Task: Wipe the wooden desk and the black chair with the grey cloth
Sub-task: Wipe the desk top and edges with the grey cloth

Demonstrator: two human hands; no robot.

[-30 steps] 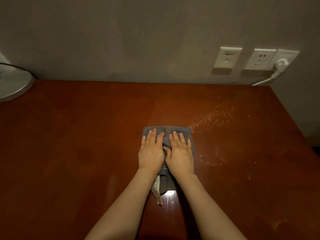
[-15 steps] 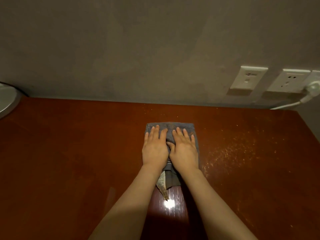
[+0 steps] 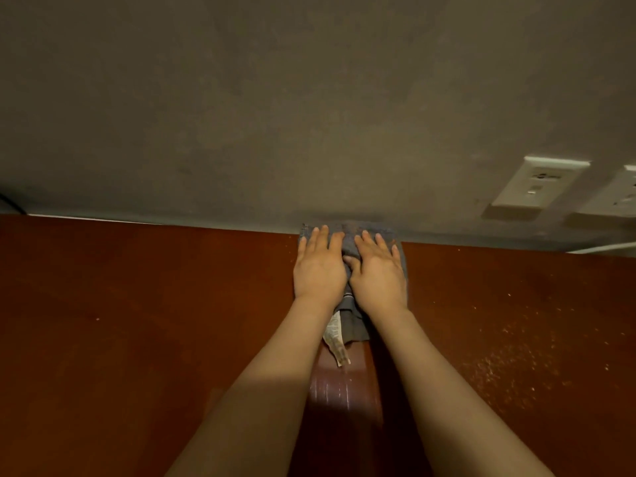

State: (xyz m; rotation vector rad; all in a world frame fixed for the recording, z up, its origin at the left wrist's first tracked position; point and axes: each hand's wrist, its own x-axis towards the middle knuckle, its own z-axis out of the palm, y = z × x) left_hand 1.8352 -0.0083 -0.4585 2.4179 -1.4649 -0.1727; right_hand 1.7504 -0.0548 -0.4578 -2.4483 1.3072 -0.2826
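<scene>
1. While both palms are lying flat on the grey cloth (image 3: 354,323), the head view is showing the left grip (image 3: 320,266) and right grip (image 3: 378,275) side by side. Their fingers are straight and released, pressing down and grasping nothing.
2. The cloth is sitting at the counter's (image 3: 137,321) 12 o'clock edge, its far hem touching the wall (image 3: 309,115). A white label (image 3: 335,342) is trailing toward 6 o'clock.
3. Pale grit (image 3: 499,359) is lying at about 4 o'clock from the cloth, seemingly unwiped. The black chair is not showing.
4. The counter is probably only partly done. Doing this step well is likely meaning pressing evenly, sweeping along the wall seam toward 3 o'clock, overlapping lanes and gathering the grit rather than scattering it.
</scene>
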